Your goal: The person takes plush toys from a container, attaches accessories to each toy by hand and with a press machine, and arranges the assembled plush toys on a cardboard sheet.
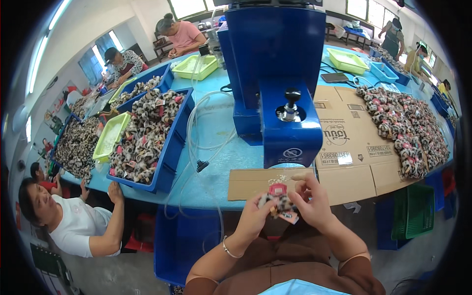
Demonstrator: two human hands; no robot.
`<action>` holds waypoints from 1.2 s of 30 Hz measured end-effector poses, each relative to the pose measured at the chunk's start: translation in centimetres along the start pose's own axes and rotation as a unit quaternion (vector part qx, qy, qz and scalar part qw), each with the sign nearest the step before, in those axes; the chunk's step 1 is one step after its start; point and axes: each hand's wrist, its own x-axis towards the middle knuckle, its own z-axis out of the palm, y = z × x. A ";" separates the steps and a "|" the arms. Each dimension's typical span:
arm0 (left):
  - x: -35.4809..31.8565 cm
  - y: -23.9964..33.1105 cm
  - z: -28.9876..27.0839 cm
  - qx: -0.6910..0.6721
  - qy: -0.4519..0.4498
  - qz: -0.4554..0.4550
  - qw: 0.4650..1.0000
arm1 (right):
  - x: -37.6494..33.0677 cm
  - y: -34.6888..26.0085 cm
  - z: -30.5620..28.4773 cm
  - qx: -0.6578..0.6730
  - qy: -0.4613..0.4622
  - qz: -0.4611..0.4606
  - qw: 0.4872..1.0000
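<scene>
Both my hands hold one small leopard-print fabric piece with a pink tag (279,200) just in front of the table edge. My left hand (254,216) grips its left side, with a thin bracelet on the wrist. My right hand (313,201) pinches its right side, fingers curled over the top. Directly beyond stands a blue press machine (275,73) with a black knob (292,96) on its front block. A few small pale parts lie on the cardboard sheet (255,181) under the machine's front.
A heap of finished leopard-print pieces (410,128) lies on flattened cardboard at right. A blue bin (169,147) full of the same pieces, with a yellow-green tray (110,137), stands at left. A person in white (73,221) leans on the table's left edge; others work farther back.
</scene>
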 end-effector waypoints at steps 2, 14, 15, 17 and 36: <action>1.2 0.4 -0.1 0.010 0.026 0.056 0.998 | -0.5 -1.4 0.8 -0.069 0.022 -0.097 0.993; 3.6 3.5 1.6 -0.096 0.001 0.029 0.995 | 0.2 0.4 2.9 -0.094 0.106 -0.200 0.969; 3.7 3.6 1.8 -0.096 0.001 0.029 0.995 | 0.4 0.4 3.1 -0.071 0.110 -0.197 0.972; 3.8 3.8 1.9 -0.104 0.018 0.032 0.994 | 0.9 0.5 3.2 -0.046 0.112 -0.193 0.974; 3.6 4.4 3.0 -0.100 0.043 0.065 0.992 | 0.9 0.7 3.2 -0.014 0.135 -0.220 0.966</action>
